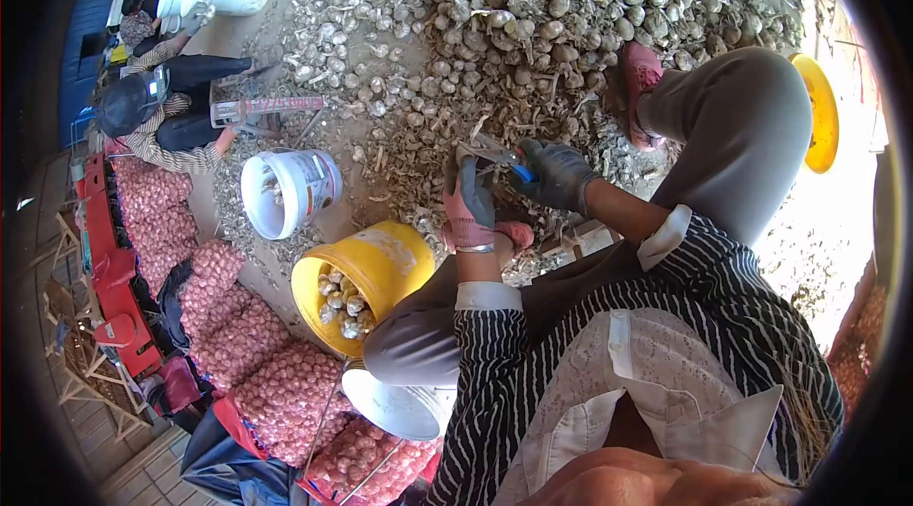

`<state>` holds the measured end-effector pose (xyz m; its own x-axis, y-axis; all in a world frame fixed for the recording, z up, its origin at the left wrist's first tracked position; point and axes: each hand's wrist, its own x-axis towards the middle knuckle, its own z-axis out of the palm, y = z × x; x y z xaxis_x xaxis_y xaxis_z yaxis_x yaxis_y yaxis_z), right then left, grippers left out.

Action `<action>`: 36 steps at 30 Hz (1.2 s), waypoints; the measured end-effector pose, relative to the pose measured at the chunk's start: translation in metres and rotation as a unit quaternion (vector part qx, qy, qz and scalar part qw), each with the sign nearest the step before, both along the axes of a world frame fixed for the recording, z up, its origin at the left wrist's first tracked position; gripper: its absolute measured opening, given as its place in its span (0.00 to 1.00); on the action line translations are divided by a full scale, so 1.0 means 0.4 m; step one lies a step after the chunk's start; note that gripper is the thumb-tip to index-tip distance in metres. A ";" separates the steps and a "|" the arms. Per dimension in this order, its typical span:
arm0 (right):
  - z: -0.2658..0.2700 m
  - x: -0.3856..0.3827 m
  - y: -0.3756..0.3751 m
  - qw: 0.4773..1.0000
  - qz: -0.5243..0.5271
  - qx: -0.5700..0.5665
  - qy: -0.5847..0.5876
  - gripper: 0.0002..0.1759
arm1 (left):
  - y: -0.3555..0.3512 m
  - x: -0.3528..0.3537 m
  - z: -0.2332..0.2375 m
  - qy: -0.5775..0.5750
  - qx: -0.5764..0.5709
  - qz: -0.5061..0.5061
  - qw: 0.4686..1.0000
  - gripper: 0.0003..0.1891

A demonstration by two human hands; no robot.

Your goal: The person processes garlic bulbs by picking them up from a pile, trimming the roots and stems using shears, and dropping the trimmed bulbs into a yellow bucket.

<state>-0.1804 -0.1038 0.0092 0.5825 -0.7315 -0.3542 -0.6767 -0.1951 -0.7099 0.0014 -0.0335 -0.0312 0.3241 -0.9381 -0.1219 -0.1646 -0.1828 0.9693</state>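
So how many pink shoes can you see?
2. One pink shoe is at the edge of the garlic pile, under the bent right knee. The other pink shoe peeks out beside the left glove, mostly hidden.

Garlic work area, heaped bulbs [518, 28], full sacks [285, 392]

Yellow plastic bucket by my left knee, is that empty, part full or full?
Part full: the yellow plastic bucket holds pale garlic bulbs, and a wide stretch of its inner wall shows bare beside them.
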 end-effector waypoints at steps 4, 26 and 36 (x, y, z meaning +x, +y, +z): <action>-0.006 -0.014 0.021 0.999 0.009 -0.031 -0.011 0.25 | 0.021 -0.024 0.019 0.237 0.030 0.179 0.954 0.23; -0.136 0.060 0.028 0.675 -0.416 0.517 -0.322 0.15 | -0.147 0.176 -0.076 0.290 0.033 0.364 0.885 0.15; -0.188 0.070 0.024 0.718 -0.403 0.492 -0.283 0.17 | -0.411 0.299 -0.298 -0.489 0.490 -0.087 0.717 0.29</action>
